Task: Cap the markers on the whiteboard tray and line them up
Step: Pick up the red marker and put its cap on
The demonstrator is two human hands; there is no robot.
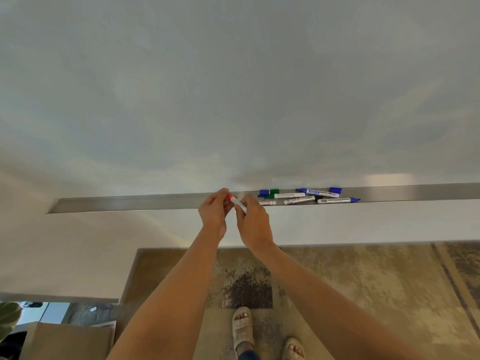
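Both hands meet just in front of the tray (130,202), a long metal ledge under the whiteboard (233,87) whose right end is cut off by the frame edge. The right hand (253,220) is closed around the white barrel of the red marker (237,203); its fingers hide the barrel's lower end. The left hand (214,210) pinches the marker's orange-red upper end between fingertips and thumb; whether that end is a cap or the marker's own tip cannot be told. The marker's long axis runs diagonally, red end up and to the left toward the board, hidden end down and to the right. Farther right, the other markers (309,196) lie in a loose heap on the tray, mostly lengthwise along it but at differing slants, some crossing. A blue cap (335,189) and a green cap (274,191) lie beside them near the board. Barrel print is too small to read. Below, sandalled feet (242,328) stand on a rug (363,281).
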